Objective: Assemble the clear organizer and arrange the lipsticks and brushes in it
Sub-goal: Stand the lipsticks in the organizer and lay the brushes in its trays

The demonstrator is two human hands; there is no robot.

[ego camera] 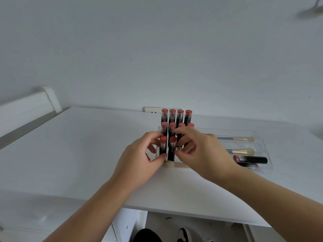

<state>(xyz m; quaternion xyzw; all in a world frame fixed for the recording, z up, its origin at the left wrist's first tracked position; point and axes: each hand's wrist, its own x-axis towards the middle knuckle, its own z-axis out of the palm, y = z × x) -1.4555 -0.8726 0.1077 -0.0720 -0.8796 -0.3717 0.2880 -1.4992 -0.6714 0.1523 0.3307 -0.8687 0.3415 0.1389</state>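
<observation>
A clear stepped organizer stands on the white table. Four red-capped dark lipsticks fill its back row, and four more stand in the middle row. The front row holds two. My left hand pinches the front-left lipstick, thumb at its base. My right hand holds the second front lipstick between thumb and index finger. To the right, a clear tray section holds two brushes and loose lipsticks lying flat.
The white table stands against a white wall, with a wall socket behind the organizer. A white furniture rail lies at the left. Below the table's near edge are white drawers and shoes.
</observation>
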